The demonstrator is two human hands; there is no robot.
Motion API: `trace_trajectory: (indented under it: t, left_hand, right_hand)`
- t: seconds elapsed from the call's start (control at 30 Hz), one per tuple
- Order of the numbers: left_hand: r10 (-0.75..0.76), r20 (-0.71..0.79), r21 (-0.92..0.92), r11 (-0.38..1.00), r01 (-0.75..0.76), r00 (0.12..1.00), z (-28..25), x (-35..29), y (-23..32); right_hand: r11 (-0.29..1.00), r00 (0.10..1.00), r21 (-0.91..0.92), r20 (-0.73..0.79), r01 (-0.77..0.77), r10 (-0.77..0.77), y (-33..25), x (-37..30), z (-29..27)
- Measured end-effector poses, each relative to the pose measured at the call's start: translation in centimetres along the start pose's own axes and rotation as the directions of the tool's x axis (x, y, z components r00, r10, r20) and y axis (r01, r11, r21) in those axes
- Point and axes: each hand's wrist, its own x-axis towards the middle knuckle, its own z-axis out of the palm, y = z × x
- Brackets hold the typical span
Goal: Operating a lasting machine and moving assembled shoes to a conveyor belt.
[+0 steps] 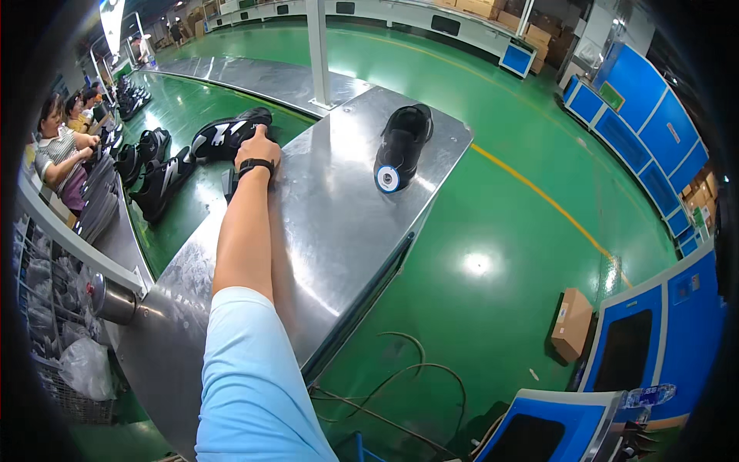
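Observation:
My left hand [260,149], with a dark band round its wrist, is stretched far forward across the metal table. Its fingers are closed on the heel end of a black shoe with white markings [219,138], at the edge of the green conveyor belt [185,231]. Just left of it on the belt stand another black-and-white shoe [164,183] and a pair of dark shoes [142,154]. A black shoe [404,142] rests on the table's far right part, with a round white-and-blue disc [387,179] at its near end. My right hand is out of the picture.
The steel table [331,223] carries a white post [318,54]. Several people [65,146] sit left beyond the belt. A cylindrical metal container [114,299] sits near left. Hoses [419,369], a carton [572,325] and blue machines [654,331] are on the right.

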Motion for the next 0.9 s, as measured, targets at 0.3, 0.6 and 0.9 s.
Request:
trace_trajectory:
  t: [0.3,0.6,0.9]
  left_hand:
    - [0.1,0.082,0.049,0.993,-0.104,0.992,2.5,3.4,-2.1]
    - [0.192,0.185,-0.021,0.981,-0.191,0.964,5.5,4.7,1.2]
    - [0.024,0.223,0.185,0.98,-0.067,0.975,1.4,7.8,-6.9]
  right_hand:
    - [0.995,0.997,-0.089,0.065,-0.043,0.049,-7.8,11.9,6.1]
    - [0.734,0.853,0.457,0.119,-0.502,0.508,-5.6,17.9,4.7]
    - [0.793,0.986,0.587,0.111,-0.167,0.125,13.5,-22.7,-11.0]
